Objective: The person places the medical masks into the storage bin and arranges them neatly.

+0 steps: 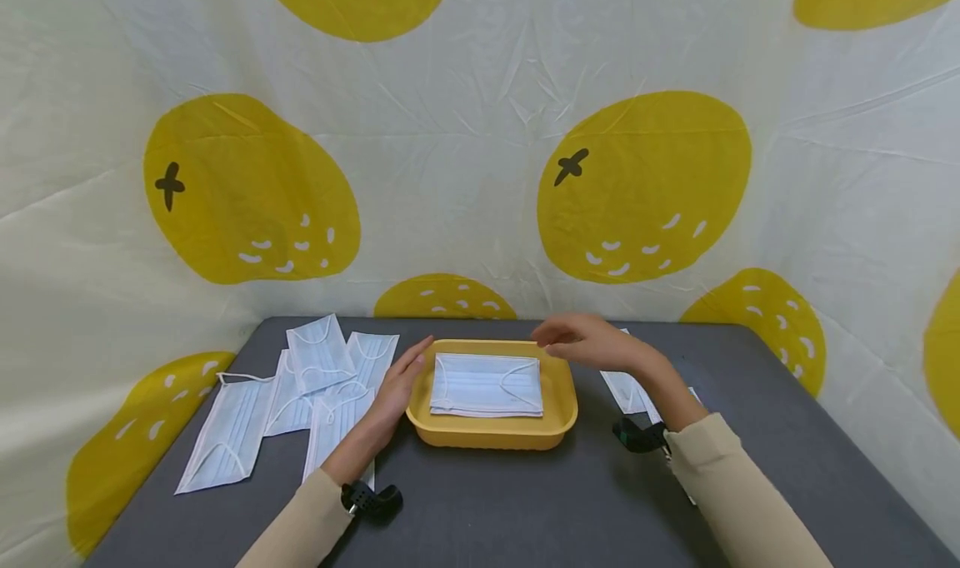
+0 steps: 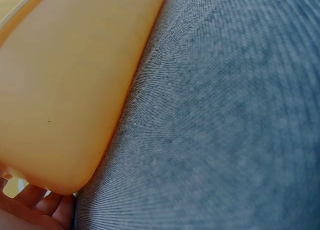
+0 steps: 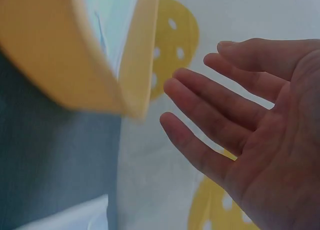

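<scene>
A yellow plastic tray (image 1: 491, 435) stands in the middle of the grey table. Inside it lies a neat stack of pale blue face masks (image 1: 487, 385), ear loops resting on top. My left hand (image 1: 396, 389) rests against the tray's left side with its fingers extended; in the left wrist view its fingers (image 2: 50, 205) show at the tray's corner. Above the tray's right rim hovers my right hand (image 1: 588, 341). The right wrist view shows that hand (image 3: 250, 120) holding nothing, its fingers loosely spread and apart from the tray (image 3: 50, 49).
Several loose face masks (image 1: 232, 435) lie spread and overlapping on the left of the table (image 1: 480, 510). More masks (image 1: 622, 389) lie at the right, partly hidden under my right forearm. A white curtain (image 1: 450, 176) with yellow fruit shapes hangs behind the table.
</scene>
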